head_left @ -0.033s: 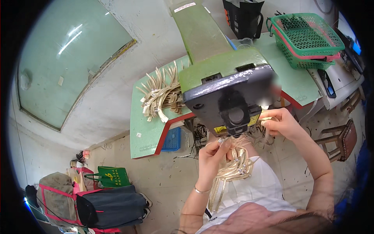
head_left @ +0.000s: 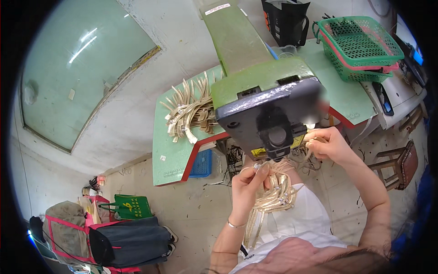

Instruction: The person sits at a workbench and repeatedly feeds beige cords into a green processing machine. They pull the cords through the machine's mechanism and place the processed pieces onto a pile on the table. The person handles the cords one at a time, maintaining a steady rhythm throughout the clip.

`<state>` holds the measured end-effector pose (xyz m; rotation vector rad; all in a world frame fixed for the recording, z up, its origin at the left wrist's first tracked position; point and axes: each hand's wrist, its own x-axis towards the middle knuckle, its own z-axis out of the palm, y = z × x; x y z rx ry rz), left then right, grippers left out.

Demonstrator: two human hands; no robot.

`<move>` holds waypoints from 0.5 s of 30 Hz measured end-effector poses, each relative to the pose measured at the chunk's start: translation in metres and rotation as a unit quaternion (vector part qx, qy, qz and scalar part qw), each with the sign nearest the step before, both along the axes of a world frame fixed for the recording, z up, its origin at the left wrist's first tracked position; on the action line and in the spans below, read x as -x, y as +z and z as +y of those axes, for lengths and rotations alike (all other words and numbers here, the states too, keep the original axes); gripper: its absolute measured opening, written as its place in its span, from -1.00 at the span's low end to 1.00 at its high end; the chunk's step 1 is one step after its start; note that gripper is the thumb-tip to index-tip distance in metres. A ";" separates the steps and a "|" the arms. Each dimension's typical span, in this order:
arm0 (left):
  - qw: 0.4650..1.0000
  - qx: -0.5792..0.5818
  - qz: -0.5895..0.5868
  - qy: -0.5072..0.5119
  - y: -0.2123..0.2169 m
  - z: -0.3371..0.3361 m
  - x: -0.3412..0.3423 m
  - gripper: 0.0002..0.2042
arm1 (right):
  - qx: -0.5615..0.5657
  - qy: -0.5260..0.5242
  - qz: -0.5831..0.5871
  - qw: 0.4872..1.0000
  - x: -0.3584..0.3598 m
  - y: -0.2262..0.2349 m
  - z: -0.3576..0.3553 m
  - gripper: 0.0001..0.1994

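My left hand (head_left: 246, 185) is closed in a pinch just below the front of a green and black machine (head_left: 269, 116). What lies between its fingertips is too small to make out. Right of the machine head, my right hand (head_left: 329, 145) pinches a thin gold strap (head_left: 318, 139). A bundle of shiny gold straps (head_left: 276, 196) rests across my lap on white clothing, right beside my left hand. Paler strap ends hang under the machine between the hands. The machine head hides the spot directly beneath it.
More gold straps (head_left: 189, 112) are heaped on the green table (head_left: 169, 155), left of the machine. Stacked baskets (head_left: 360, 43) and a black bag (head_left: 285, 23) stand at the back right. A wooden stool (head_left: 399, 166) is on the right, a blue basket (head_left: 200, 163) under the table.
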<state>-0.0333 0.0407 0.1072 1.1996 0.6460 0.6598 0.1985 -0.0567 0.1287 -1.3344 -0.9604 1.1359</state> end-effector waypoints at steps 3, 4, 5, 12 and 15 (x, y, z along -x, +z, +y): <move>0.998 0.028 -0.029 0.046 -0.008 -0.005 0.011 -0.81 | 0.008 0.025 -0.024 0.999 0.003 0.000 0.005 -0.83; 0.996 0.039 -0.043 0.061 -0.007 -0.006 0.014 -0.82 | 0.007 0.046 -0.010 0.999 0.006 0.001 0.007 -0.83; 0.994 0.051 -0.059 0.076 -0.008 -0.008 0.018 -0.82 | 0.007 0.067 0.004 0.998 0.009 0.003 0.008 -0.82; 0.981 0.094 -0.079 0.149 -0.017 -0.015 0.046 -0.80 | 0.008 0.101 -0.113 0.988 0.032 0.018 0.018 -0.81; 0.976 0.129 -0.112 0.132 -0.032 -0.010 0.059 -0.81 | 0.025 0.093 -0.123 0.988 0.040 0.024 0.020 -0.79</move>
